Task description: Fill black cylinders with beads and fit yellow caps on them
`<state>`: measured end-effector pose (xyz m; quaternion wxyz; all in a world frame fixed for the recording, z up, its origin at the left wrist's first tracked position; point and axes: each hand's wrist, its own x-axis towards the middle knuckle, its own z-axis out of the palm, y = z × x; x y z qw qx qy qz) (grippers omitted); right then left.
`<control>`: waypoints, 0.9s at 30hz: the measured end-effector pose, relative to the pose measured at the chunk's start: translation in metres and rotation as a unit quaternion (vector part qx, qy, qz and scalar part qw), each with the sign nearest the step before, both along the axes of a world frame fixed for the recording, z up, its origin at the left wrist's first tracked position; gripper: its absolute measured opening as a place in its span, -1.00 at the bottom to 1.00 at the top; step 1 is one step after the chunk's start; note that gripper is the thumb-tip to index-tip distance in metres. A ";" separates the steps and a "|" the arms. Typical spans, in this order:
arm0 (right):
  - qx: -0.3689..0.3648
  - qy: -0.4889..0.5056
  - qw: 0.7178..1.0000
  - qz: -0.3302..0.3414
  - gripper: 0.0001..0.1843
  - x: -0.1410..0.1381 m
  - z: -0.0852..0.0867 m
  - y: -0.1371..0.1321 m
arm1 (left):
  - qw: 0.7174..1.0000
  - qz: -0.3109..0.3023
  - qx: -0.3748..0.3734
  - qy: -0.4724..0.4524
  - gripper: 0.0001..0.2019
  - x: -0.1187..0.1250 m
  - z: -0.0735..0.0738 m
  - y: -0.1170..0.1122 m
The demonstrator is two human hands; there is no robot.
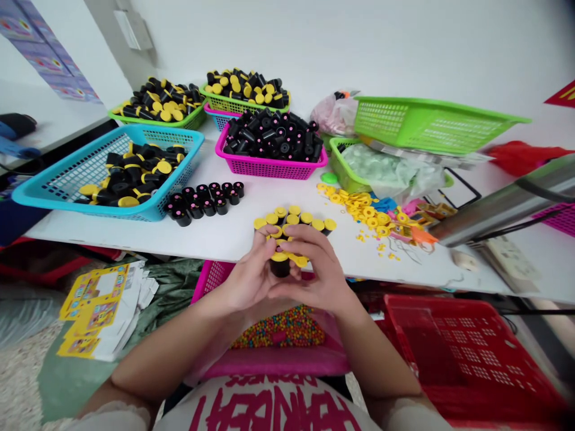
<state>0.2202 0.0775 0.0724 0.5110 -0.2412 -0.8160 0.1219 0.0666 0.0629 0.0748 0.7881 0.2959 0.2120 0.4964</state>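
Both my hands meet just in front of the white table's near edge (pixel 135 248). My left hand (pixel 251 272) is closed round a small black tube (pixel 280 267) with a yellow cap. My right hand (pixel 314 269) pinches a yellow cap (pixel 300 261) at the tube's top, fingers curled. Just beyond my fingers stands a cluster of yellow-capped tubes (pixel 294 218) on the table. A group of open black tubes with pink insides (pixel 204 202) stands to the left of them. Loose yellow caps (pixel 362 209) lie scattered to the right.
A pink tray of coloured beads (pixel 281 332) rests on my lap. A blue basket (pixel 54 185) of capped tubes sits left, a pink basket (pixel 269 164) of black tubes behind, green baskets (pixel 426 123) further back and right. A red crate (pixel 467 353) stands lower right.
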 end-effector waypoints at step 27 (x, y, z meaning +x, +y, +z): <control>-0.464 0.242 0.827 0.207 -0.46 -0.005 -0.002 -0.007 | 0.852 0.019 0.428 0.300 -0.61 -0.029 -0.011 -0.004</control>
